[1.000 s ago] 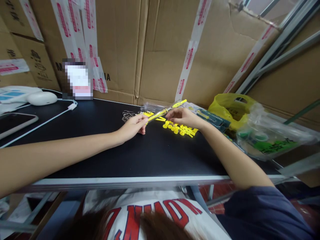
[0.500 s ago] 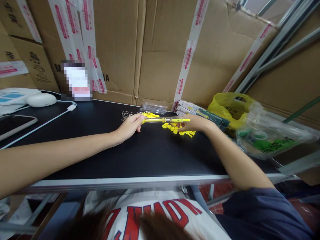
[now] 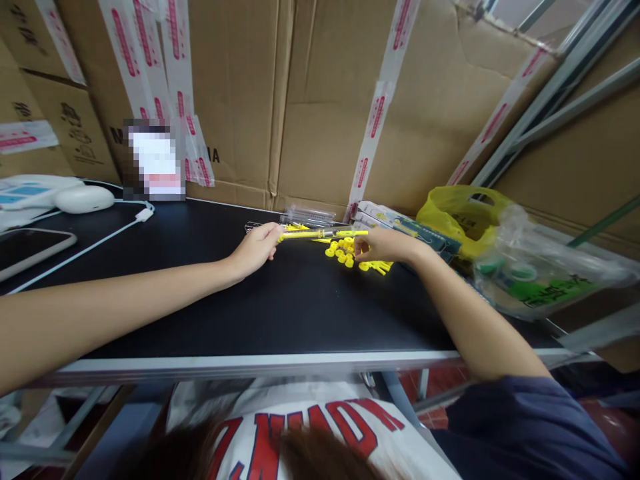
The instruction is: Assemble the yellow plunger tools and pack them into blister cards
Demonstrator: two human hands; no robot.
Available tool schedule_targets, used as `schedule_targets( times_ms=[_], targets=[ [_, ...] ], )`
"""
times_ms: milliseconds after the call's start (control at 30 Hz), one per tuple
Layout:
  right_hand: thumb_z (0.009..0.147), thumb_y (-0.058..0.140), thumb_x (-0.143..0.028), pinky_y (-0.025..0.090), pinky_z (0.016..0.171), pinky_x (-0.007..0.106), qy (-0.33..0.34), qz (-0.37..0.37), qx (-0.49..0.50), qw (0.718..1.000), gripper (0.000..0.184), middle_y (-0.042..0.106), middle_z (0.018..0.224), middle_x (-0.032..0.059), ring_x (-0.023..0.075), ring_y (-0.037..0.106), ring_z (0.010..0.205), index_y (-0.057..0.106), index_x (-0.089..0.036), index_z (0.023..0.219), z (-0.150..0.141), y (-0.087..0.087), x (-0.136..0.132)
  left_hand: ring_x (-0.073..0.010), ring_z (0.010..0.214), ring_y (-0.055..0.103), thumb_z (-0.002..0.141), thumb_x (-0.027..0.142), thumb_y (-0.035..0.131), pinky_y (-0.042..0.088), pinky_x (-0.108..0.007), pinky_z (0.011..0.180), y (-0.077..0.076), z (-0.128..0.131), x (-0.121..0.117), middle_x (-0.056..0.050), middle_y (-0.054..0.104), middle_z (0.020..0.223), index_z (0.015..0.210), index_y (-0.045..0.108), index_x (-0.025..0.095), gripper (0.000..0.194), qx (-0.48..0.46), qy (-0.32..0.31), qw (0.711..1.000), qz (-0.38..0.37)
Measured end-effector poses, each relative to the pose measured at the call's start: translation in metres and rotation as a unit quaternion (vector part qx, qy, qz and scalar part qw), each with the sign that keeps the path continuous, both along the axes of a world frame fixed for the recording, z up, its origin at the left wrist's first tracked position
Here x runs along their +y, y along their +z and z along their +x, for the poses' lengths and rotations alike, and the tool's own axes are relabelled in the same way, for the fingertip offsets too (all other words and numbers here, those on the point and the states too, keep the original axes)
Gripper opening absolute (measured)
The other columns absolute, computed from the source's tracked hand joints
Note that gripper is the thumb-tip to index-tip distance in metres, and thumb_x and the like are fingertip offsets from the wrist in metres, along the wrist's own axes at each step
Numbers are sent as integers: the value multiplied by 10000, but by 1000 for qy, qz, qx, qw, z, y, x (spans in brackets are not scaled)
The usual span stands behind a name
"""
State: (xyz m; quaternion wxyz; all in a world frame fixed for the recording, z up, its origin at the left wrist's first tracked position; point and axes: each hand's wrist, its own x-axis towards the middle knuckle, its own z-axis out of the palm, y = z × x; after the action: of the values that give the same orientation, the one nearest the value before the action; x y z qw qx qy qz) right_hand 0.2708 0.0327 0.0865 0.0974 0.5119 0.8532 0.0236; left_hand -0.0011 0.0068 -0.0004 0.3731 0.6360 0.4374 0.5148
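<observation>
My left hand (image 3: 256, 247) is closed on one end of a long thin yellow and clear pen-like tool (image 3: 320, 233), held level just above the black table (image 3: 250, 293). My right hand (image 3: 383, 245) is at the tool's other end, over a heap of small yellow plastic parts (image 3: 353, 257), fingers curled; whether it grips the tool or a small part I cannot make out. Clear tubes (image 3: 307, 215) and metal clips (image 3: 253, 227) lie just behind the tool.
Packaged cards (image 3: 400, 227), a yellow bag (image 3: 463, 217) and a clear bag (image 3: 535, 273) sit at right. A phone (image 3: 30, 243), a white cable (image 3: 100, 237) and a white device (image 3: 83, 198) are at left. Cardboard boxes (image 3: 320, 100) wall the back.
The tool went from tilted upward to level and moved slightly away from me. My right hand slid from its middle to its right end, above the yellow parts.
</observation>
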Motion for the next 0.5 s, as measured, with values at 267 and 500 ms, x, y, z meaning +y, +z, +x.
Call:
schedule_targets(
  times_ms=[267, 500],
  targets=[
    [745, 693, -444, 450, 503, 241, 11, -26, 413, 910, 299, 640, 684, 15, 121, 579, 574, 602, -169, 818, 13, 14, -13, -83, 474, 403, 879, 280, 425, 359, -223, 485, -1, -6, 8, 64, 385, 567, 843, 565, 140, 201, -2, 26, 1000, 2],
    [668, 817, -376, 571, 559, 252, -4, -167, 605, 779, 375, 711, 813, 58, 138, 672, 665, 564, -162, 844, 17, 5, -17, -89, 482, 414, 881, 305, 431, 366, -226, 491, -4, -8, 11, 62, 393, 556, 840, 561, 143, 212, 8, 24, 1000, 15]
  ],
)
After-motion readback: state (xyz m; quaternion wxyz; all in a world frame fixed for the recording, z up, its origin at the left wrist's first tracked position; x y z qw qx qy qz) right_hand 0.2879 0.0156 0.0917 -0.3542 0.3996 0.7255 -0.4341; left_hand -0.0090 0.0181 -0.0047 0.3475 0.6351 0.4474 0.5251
